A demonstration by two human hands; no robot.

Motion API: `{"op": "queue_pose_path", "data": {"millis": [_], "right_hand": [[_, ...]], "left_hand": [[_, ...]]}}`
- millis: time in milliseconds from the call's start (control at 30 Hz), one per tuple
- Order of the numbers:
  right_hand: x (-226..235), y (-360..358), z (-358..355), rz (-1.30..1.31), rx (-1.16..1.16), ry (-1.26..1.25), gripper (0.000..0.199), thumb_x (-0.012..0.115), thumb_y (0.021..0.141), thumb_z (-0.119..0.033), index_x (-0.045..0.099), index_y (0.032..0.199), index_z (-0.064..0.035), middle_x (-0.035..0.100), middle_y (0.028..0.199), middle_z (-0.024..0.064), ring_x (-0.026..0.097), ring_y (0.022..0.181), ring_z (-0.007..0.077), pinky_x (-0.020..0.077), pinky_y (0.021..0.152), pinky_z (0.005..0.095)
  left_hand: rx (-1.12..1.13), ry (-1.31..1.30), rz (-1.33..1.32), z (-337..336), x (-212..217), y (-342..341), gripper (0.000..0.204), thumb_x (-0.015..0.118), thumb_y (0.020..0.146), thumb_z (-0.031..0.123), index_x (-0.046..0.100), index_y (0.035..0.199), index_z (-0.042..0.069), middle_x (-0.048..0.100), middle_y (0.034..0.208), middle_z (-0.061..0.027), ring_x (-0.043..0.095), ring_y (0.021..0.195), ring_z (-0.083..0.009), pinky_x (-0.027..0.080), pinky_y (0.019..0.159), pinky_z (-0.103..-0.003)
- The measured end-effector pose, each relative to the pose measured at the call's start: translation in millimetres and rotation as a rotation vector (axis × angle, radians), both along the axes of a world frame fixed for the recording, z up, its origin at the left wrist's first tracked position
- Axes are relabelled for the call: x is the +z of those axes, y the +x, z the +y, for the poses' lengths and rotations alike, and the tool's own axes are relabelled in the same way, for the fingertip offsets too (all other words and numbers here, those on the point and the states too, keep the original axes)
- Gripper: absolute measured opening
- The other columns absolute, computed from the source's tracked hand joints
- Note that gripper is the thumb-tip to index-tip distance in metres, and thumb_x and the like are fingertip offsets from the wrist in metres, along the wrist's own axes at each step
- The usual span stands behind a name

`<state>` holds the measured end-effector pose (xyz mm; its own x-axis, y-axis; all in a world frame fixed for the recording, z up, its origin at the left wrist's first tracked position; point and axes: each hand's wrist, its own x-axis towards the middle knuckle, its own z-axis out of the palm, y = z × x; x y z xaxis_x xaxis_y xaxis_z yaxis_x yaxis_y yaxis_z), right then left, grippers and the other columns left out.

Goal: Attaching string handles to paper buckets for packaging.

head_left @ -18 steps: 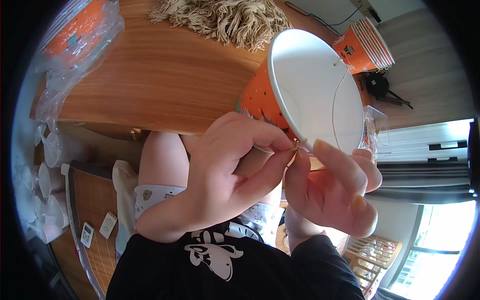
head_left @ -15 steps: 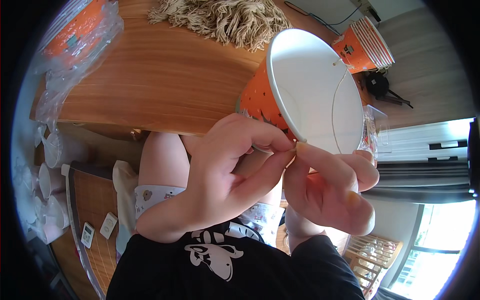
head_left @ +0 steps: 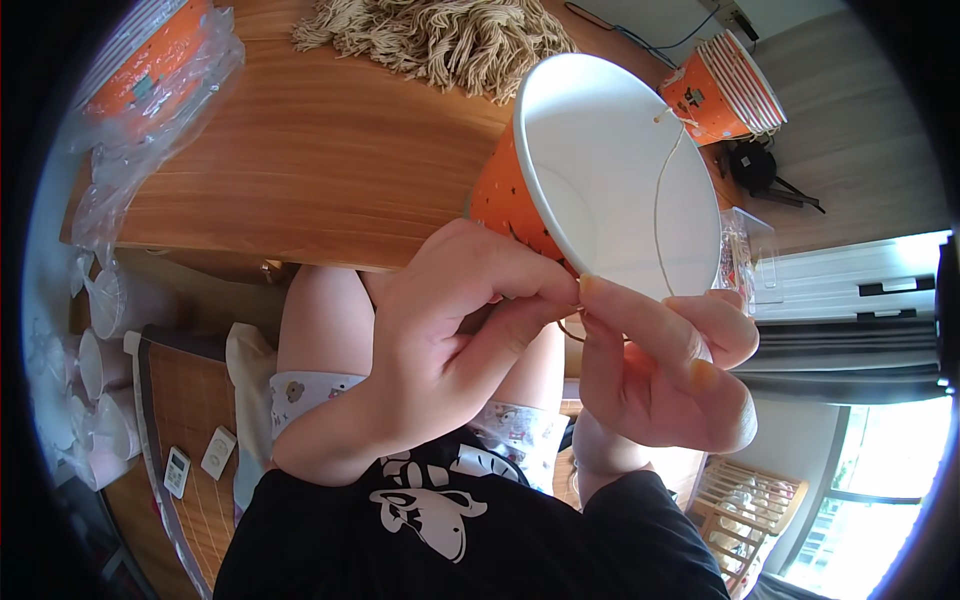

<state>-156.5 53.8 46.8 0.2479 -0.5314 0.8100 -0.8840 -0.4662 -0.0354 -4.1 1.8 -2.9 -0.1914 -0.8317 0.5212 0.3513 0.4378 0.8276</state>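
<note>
A large orange paper bucket (head_left: pixel 510 195) with a white inside is tipped at the table edge, its mouth turned toward me. A cream string (head_left: pixel 657 220) runs down inside it from a knotted spot near the far rim. At the near rim my left hand (head_left: pixel 450 320) is closed, thumb and forefinger pinched on the string's end. Touching those fingertips, my right hand (head_left: pixel 670 365) pinches the same string, its other fingers curled. A small loop of string shows just below the pinch. The fingertips hide where the string meets the rim.
A heap of cream strings (head_left: pixel 440 45) lies at the table's (head_left: pixel 290 160) back. Nested orange buckets (head_left: pixel 715 95) stand at the back right, others in clear plastic (head_left: pixel 180 110) at the far left. White cups (head_left: pixel 105 365) sit low on the left. A black device (head_left: pixel 755 165) is at the right.
Both hands and the bucket have shifted slightly left and up. The small string loop under the fingertips now shows, and my right fingers have moved a little against the left.
</note>
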Motion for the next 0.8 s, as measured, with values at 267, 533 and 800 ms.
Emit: {"op": "queue_pose_path", "data": {"millis": [267, 533, 800], "right_hand": [[4, 0, -1, 0.006, -0.019, 0.039, 0.077, 0.090, 0.068, -0.004, 0.038, 0.121, -0.0278, 0.075, 0.102, -0.0135, 0.050, 0.082, 0.0101, 0.0359, 0.071, 0.0293], [-2, -2, -3, -0.092, -0.001, -0.058, 0.079, 0.085, 0.071, 0.005, 0.037, 0.127, -0.0233, 0.075, 0.099, -0.0100, 0.050, 0.078, 0.0114, 0.0359, 0.068, 0.0292], [-1, 3, 2, -0.132, 0.035, -0.065, 0.077, 0.085, 0.071, 0.004, 0.037, 0.124, -0.0236, 0.075, 0.097, -0.0063, 0.050, 0.076, 0.0116, 0.0353, 0.066, 0.0290]], "left_hand": [[-0.022, 0.027, 0.050, -3, -2, -2, 0.014, 0.076, 0.080, -0.002, 0.073, 0.091, 0.006, 0.072, 0.084, -0.0027, 0.062, 0.076, -0.0189, 0.047, 0.074, -0.032], [0.115, -0.165, -0.021, -5, 2, -4, 0.020, 0.077, 0.074, -0.003, 0.073, 0.091, 0.007, 0.072, 0.083, -0.0032, 0.062, 0.073, -0.0188, 0.046, 0.067, -0.032], [0.409, -0.595, -0.134, -19, 5, -3, 0.034, 0.080, 0.068, -0.004, 0.074, 0.100, 0.005, 0.063, 0.083, -0.0014, 0.056, 0.073, -0.0158, 0.043, 0.061, -0.027]]}}
